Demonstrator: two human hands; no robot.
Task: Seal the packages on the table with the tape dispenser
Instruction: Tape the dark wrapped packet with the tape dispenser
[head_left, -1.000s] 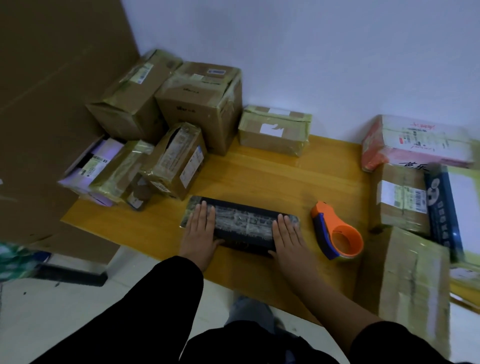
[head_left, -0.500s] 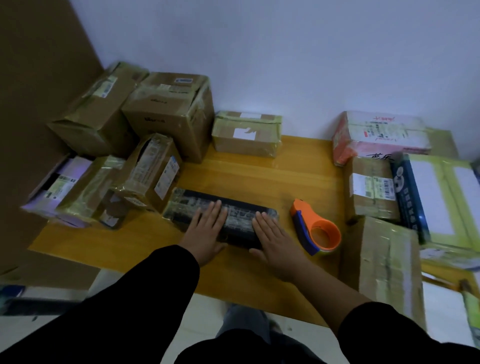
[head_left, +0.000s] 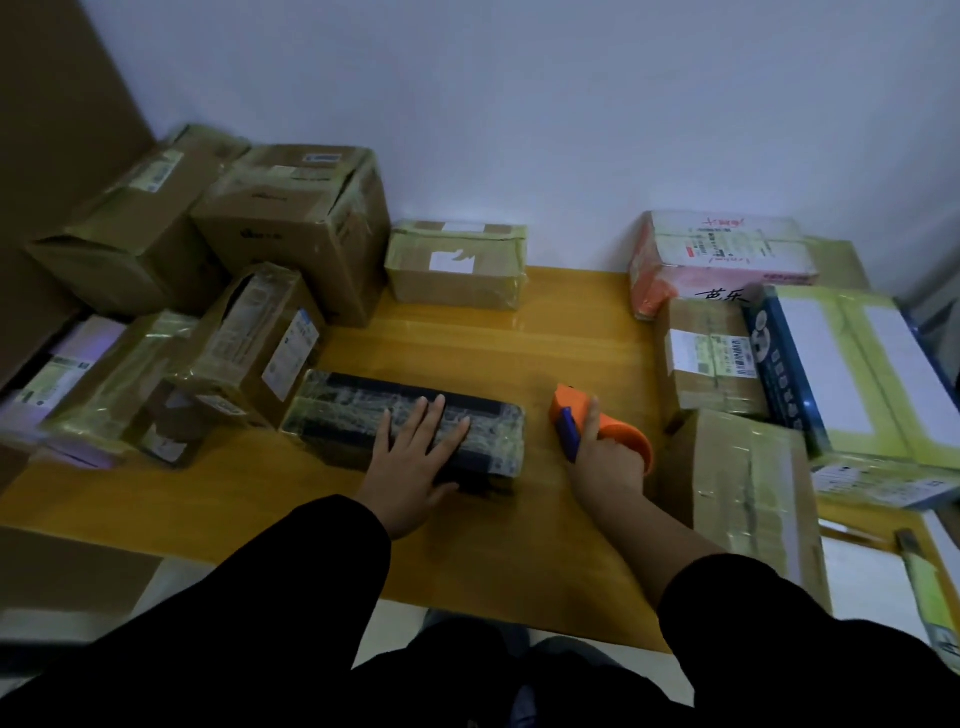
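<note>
A long black package wrapped in clear tape lies across the middle of the yellow wooden table. My left hand rests flat on its top with the fingers spread. To the package's right stands the orange and blue tape dispenser. My right hand grips the dispenser from the near side, the thumb up along its blue part.
Taped cardboard boxes are piled at the back left, with one small box against the wall. More boxes and a blue-edged carton crowd the right side. A bare strip of table runs between the piles.
My right hand left the black package and moved right onto the tape dispenser, gripping it. My left hand slid toward the package's middle. The package sits further left, against the left pile.
</note>
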